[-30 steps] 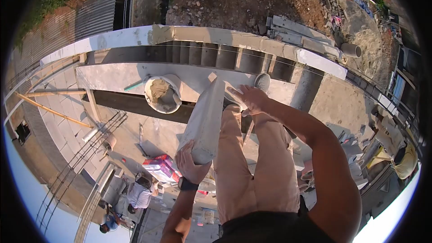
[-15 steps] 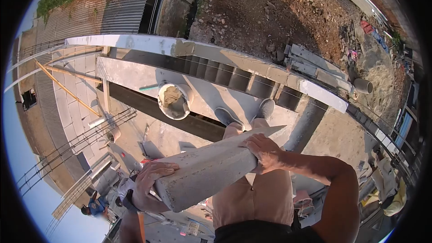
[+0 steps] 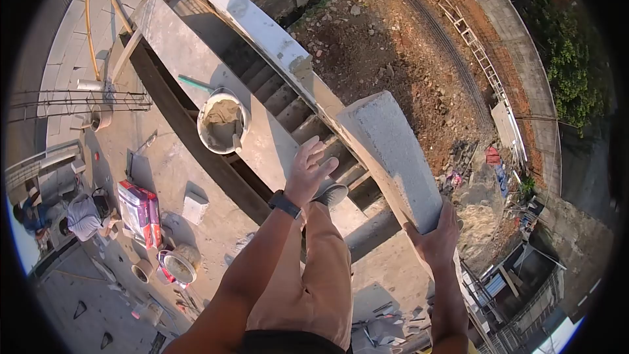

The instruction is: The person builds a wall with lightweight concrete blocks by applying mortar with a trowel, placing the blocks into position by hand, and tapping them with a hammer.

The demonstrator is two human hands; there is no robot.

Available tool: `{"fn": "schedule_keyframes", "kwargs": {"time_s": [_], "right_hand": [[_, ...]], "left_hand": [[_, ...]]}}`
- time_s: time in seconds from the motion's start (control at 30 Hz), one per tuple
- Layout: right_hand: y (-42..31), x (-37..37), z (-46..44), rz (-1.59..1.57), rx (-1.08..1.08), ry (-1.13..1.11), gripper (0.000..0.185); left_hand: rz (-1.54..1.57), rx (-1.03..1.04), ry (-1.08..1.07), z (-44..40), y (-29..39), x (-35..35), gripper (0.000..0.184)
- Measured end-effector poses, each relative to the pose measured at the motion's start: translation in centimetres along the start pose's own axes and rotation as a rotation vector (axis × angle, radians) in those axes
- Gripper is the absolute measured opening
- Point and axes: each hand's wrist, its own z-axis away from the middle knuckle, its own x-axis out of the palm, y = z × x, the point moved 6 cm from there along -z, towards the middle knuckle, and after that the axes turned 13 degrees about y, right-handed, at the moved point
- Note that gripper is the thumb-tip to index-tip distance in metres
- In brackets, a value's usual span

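Note:
A long grey concrete block (image 3: 398,157) lies along the line of the low wall (image 3: 329,94), at its top; whether it rests fully on the wall I cannot tell. My right hand (image 3: 438,239) grips the near end of the block, thumb on one side and fingers on the other. My left hand (image 3: 313,170), with a dark watch on its wrist, is off the block, fingers spread and holding nothing. Left of that hand stands a white bucket (image 3: 223,121) of wet mortar, with a tool handle sticking out.
Stair-like openings (image 3: 275,95) run beside the wall. Beyond it, rubble ground (image 3: 393,46) lies lower. Printed bags (image 3: 139,213), a small block (image 3: 194,208) and another bucket (image 3: 178,267) stand on the floor at left. A person (image 3: 85,216) is further off.
The block, held in both hands before, has swung away from my body to the right, over the wall. My left hand has let go of it. The view has turned.

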Motion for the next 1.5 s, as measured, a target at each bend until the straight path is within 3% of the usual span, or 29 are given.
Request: {"fn": "schedule_keyframes", "kwargs": {"time_s": [0.07,0.13,0.27,0.5,0.73,1.0,1.5], "right_hand": [[1.4,1.3,-1.9,0.099,0.017,-0.009,0.087],[1.9,3.1,-4.3,0.128,-0.001,-0.041,0.085],[2.1,7.5,-7.9,0.187,-0.012,-0.133,0.084],[2.1,15.8,-10.3,0.211,0.029,-0.301,0.093],[1.3,21.5,-10.3,0.212,0.085,-0.346,0.094],[-0.5,23.3,-10.5,0.201,0.066,-0.334,0.09],[-1.2,23.9,-10.3,0.254,-0.015,-0.248,0.089]], "left_hand": [[0.073,-0.116,-0.006,1.1,-4.3,1.6,0.09],[-0.045,-0.236,-0.07,1.4,-7.6,2.6,0.108],[0.068,-0.372,-0.01,-1.7,-10.4,2.8,0.122],[0.331,-0.288,0.06,-9.6,-4.8,5.4,0.124],[0.237,-0.304,0.107,-14.0,-6.3,4.9,0.11],[0.252,-0.444,0.113,-14.7,-7.0,3.2,0.113],[0.266,-0.393,0.062,-15.2,-6.5,2.2,0.115]]}}
